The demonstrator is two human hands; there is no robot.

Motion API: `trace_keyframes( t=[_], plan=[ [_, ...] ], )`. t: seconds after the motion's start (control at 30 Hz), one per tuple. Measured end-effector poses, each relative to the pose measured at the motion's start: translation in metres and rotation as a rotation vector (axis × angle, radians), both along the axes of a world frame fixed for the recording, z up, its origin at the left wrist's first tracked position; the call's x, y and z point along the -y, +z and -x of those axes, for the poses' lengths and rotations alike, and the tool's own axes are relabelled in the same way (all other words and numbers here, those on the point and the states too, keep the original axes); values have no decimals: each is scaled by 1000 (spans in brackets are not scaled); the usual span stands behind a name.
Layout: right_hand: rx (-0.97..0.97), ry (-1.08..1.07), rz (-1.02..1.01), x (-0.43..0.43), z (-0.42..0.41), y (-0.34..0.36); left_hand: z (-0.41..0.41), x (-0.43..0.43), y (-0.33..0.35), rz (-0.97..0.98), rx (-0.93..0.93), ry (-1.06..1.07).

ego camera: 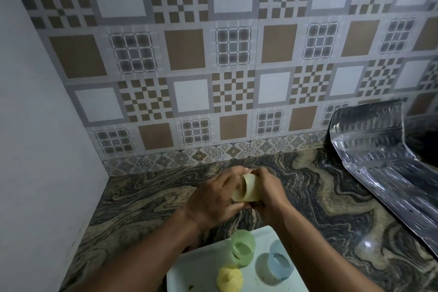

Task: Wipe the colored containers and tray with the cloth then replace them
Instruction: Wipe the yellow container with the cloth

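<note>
Both hands hold a pale yellow container above the marbled counter, tipped on its side. My left hand curls round its left side, fingers over the rim. My right hand grips its right side. I cannot make out a cloth in either hand. Below, a white tray lies at the counter's front. On it stand a green container, a blue container partly behind my right forearm, and a yellow domed piece.
The counter has a brown and black marble pattern and meets a tiled wall at the back and a plain white wall on the left. A crinkled silver foil sheet leans against the wall at the right.
</note>
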State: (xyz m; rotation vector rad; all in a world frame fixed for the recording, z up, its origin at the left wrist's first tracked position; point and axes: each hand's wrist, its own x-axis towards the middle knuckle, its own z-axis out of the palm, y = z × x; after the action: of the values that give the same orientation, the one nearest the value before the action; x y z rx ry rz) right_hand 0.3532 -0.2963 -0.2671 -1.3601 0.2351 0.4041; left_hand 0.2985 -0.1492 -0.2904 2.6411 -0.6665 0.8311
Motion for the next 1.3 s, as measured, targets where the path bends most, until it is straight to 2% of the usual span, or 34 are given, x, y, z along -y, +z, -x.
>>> trace_keyframes(
  t=[0.07,0.1,0.17,0.3,0.37,0.43,0.47,0.53,0.63,0.8,0.97,1.13,1.3],
  plan=[
    [58,-27,36,-1,-2,1,1,5,4,310,-189,136],
    [92,-34,43,-1,-3,1,1,7,6,403,-242,171],
    [128,-28,40,0,-2,0,1,9,6,328,-202,153],
    [116,5,48,4,-2,-1,-1,3,0,-85,-42,-28],
    [117,8,61,6,-5,0,-1,5,0,-12,-80,6],
    [135,-16,48,5,-8,0,1,8,1,191,-165,120],
    [151,-28,41,4,-9,-1,1,9,0,234,-161,148],
    [171,-25,33,3,-12,-2,-1,9,-1,170,-108,119],
    [172,18,16,4,-16,-1,-2,3,0,-51,3,37],
    [251,-17,52,3,-16,-3,0,6,3,169,-131,157],
    [179,50,7,5,-14,-5,-3,-2,-2,-108,-31,35],
    [223,-24,6,5,-12,-8,-1,6,4,146,-131,164],
    [206,-6,-35,6,-16,-10,-6,3,3,-13,-62,42]
  ],
)
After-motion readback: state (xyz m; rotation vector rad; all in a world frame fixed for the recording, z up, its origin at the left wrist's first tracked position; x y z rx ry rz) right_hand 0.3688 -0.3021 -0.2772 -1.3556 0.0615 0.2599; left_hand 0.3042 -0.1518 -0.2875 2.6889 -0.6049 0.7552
